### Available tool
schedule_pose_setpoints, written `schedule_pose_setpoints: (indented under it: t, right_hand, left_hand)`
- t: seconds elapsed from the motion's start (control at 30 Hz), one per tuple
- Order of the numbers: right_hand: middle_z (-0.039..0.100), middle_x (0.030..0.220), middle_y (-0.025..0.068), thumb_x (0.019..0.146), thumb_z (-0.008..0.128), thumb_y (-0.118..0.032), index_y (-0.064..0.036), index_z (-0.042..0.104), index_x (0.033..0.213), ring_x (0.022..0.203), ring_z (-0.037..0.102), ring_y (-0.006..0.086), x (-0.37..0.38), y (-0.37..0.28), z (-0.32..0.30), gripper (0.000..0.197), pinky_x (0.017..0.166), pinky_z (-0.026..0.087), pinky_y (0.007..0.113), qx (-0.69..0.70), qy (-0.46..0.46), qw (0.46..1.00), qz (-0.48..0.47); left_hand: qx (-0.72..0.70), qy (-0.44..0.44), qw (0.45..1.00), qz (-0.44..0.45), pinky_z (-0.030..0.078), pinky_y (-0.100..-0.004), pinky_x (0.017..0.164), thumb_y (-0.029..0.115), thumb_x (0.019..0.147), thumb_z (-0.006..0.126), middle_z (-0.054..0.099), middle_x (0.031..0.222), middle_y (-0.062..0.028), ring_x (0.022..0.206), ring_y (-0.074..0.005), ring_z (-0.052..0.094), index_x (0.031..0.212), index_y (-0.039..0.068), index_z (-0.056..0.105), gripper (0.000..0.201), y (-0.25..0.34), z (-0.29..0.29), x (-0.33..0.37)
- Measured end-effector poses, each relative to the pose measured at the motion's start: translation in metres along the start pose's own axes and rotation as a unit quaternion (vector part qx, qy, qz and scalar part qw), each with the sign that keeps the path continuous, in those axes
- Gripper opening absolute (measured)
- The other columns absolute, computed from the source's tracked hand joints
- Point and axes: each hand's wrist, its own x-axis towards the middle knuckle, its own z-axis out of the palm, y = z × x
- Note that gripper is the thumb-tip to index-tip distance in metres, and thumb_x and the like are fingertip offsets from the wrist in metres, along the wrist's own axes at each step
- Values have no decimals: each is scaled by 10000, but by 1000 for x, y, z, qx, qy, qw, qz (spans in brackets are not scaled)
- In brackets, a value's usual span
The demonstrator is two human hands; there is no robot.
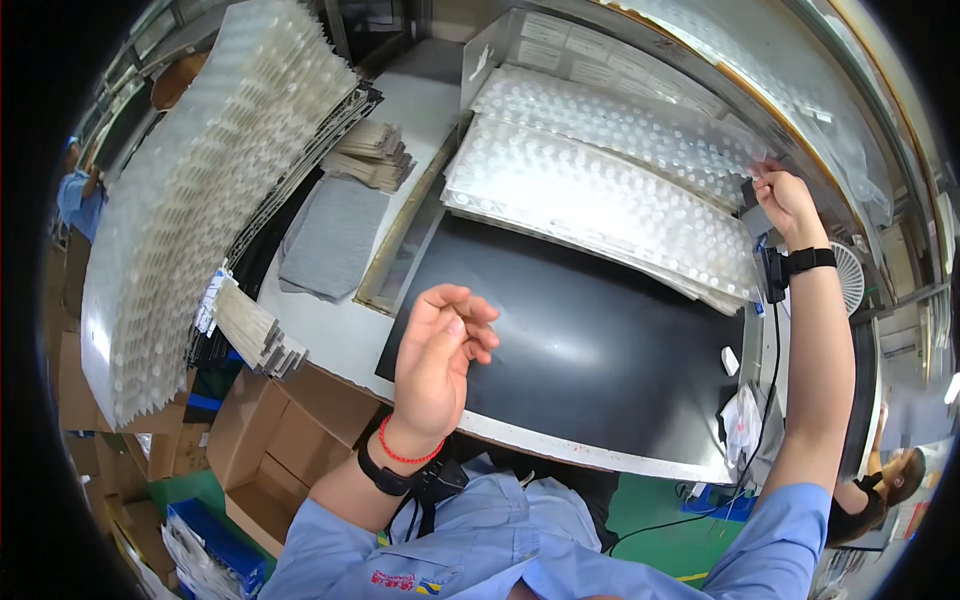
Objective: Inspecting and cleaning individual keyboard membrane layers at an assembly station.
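Note:
My right hand [785, 200] reaches to the far right and pinches the right end of a translucent dotted plastic sheet [620, 120]. That sheet lies along the back of a stack of similar dotted sheets [600, 190], whose near edges are slightly uneven. The stack rests on the far part of a black work mat [560, 330]. Over the mat's left side hovers my left hand [440, 350], palm turned inward and fingers loosely curled but apart, with nothing in it. Both wrists carry black straps; a red cord circles the left one.
Tall piles of dotted sheets [200, 210] stand at left, beside a grey cloth [335, 235] and bundled strips [255, 325]. An open cardboard box [290, 450] sits below the table. At right are a small white fan [848, 275], a cable and a white plastic bag [740, 425].

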Motion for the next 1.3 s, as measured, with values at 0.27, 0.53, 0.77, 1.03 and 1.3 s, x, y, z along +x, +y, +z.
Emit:
schedule_pose_setpoints:
  t: [0.27, 0.53, 0.77, 1.03, 1.3]
  right_hand:
    - [630, 1095, 155, 1010, 469, -74, -48, 533, 1224, 711, 497, 119, 31, 13, -17, 225, 563, 439, 183, -47, 56, 997, 17]
    - [681, 1116, 162, 944, 595, -410, -23, 557, 1335, 922, 647, 247, 10, -10, 24, 551, 799, 516, 365, -606, 125, 775, -127]
    - [595, 1329, 201, 929, 641, -339, -40, 528, 1384, 1227, 565, 326, -43, -5, 135, 556, 1025, 436, 391, -670, -252, 678, -164]
    - [603, 1305, 216, 932, 632, -381, -4, 528, 1367, 1184, 590, 322, -67, 6, 126, 585, 993, 455, 380, -630, -174, 706, -273]
    - [663, 1056, 203, 851, 738, -406, 73, 518, 1337, 984, 649, 273, -106, 27, -7, 717, 864, 507, 355, -683, 17, 719, -128]
  left_hand:
    - [3, -24, 999, -35, 445, -264, 729, 172, 980, 471, 590, 1037, -117, 831, -149, 569, 1179, 68, 477, 225, -1, 1, -1]
    - [10, -31, 999, -44, 445, -264, 738, 152, 975, 462, 593, 1045, -117, 837, -144, 570, 1168, 62, 479, 214, -1, 2, -1]
    - [48, -32, 997, -45, 445, -266, 748, 137, 973, 459, 593, 1042, -115, 836, -135, 569, 1132, 53, 500, 184, 3, 0, -3]
    - [34, -43, 997, -55, 447, -266, 744, 122, 968, 468, 596, 1032, -111, 832, -135, 567, 1106, 54, 504, 158, 3, -1, -3]
    - [47, -48, 997, -46, 456, -261, 723, 118, 960, 478, 601, 1025, -112, 817, -141, 568, 1095, 45, 511, 157, 0, 5, -4]
